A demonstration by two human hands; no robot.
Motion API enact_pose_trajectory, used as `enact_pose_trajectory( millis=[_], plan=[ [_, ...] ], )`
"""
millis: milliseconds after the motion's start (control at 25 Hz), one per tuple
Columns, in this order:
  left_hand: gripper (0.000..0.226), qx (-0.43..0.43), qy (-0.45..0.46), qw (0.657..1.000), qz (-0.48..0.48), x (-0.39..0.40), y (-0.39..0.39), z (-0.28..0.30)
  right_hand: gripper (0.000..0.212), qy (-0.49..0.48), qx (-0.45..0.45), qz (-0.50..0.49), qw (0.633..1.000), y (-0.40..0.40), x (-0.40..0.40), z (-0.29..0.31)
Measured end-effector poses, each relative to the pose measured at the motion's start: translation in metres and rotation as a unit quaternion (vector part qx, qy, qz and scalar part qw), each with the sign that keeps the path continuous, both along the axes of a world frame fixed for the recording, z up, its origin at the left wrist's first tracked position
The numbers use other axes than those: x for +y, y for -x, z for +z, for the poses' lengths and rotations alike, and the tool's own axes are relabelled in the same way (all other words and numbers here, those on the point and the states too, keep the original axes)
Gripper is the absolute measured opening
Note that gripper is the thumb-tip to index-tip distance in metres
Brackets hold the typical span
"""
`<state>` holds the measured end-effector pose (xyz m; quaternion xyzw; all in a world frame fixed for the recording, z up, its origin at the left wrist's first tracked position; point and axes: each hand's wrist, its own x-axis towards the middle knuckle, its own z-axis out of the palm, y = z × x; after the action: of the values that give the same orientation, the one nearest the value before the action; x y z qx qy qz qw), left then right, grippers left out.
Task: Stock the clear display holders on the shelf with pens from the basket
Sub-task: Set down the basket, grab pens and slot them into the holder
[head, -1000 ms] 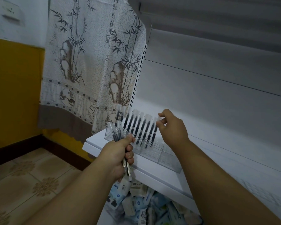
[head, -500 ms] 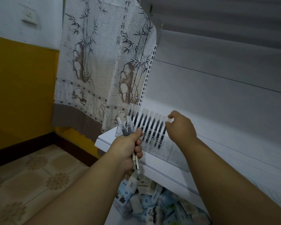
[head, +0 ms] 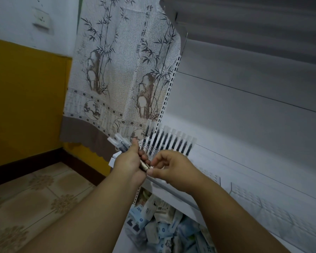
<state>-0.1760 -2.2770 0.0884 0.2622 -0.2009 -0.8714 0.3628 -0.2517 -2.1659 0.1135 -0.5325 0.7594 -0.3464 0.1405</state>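
Pens (head: 121,144) bunched in the left hand's (head: 130,164) fist slant up-left, their lower tips meeting the right hand's (head: 173,169) pinching fingers, holder (head: 169,143) just beyond.

— Where does the bundle of pens (head: 121,143) sit?
— In the left hand (head: 130,162), its tips just left of the right hand's fingertips (head: 150,172).
— And the row of pens (head: 170,141)?
— Standing on the shelf (head: 244,179) behind both hands; packets (head: 153,225) lie below them.
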Motion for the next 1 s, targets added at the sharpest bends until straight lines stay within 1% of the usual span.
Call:
enact_pose_trajectory(
  millis=[160, 280, 400, 440, 520, 600, 680, 760, 920, 1000],
  plan=[
    [0.035, 0.025, -0.011, 1.000, -0.007, -0.001, -0.006, -0.003, 0.023, 0.001, 0.018, 0.003, 1.000, 0.002, 0.000, -0.005],
    [0.035, 0.007, 0.017, 1.000, -0.004, 0.001, -0.007, -0.004, 0.015, -0.027, 0.054, 0.004, 0.998, 0.005, 0.002, -0.006],
    [0.039, -0.059, 0.065, 0.996, 0.019, -0.001, -0.008, -0.009, 0.008, -0.052, 0.117, -0.008, 0.992, 0.012, 0.005, 0.001],
    [0.040, -0.071, 0.069, 0.995, 0.019, -0.002, -0.008, -0.011, 0.009, -0.058, 0.140, -0.009, 0.988, 0.015, 0.006, 0.002],
    [0.041, -0.092, 0.070, 0.993, 0.021, -0.004, -0.007, -0.014, 0.017, -0.080, 0.199, -0.002, 0.977, 0.018, 0.007, 0.003],
    [0.042, -0.097, 0.067, 0.993, 0.014, -0.003, -0.003, -0.016, 0.021, -0.107, 0.259, 0.005, 0.960, 0.016, 0.003, 0.002],
    [0.043, -0.084, 0.061, 0.995, -0.003, 0.002, 0.003, -0.017, 0.014, -0.106, 0.291, -0.006, 0.951, 0.011, -0.003, 0.001],
    [0.043, -0.081, 0.066, 0.994, -0.011, 0.006, 0.007, -0.015, 0.008, -0.086, 0.298, -0.016, 0.951, 0.007, -0.008, 0.000],
    [0.045, -0.084, 0.101, 0.991, -0.016, 0.007, 0.008, -0.013, 0.007, -0.056, 0.273, -0.019, 0.960, 0.008, -0.002, 0.000],
    [0.045, -0.080, 0.113, 0.990, -0.023, 0.008, 0.007, -0.015, 0.005, -0.050, 0.255, -0.056, 0.964, 0.021, 0.007, 0.006]
  ],
)
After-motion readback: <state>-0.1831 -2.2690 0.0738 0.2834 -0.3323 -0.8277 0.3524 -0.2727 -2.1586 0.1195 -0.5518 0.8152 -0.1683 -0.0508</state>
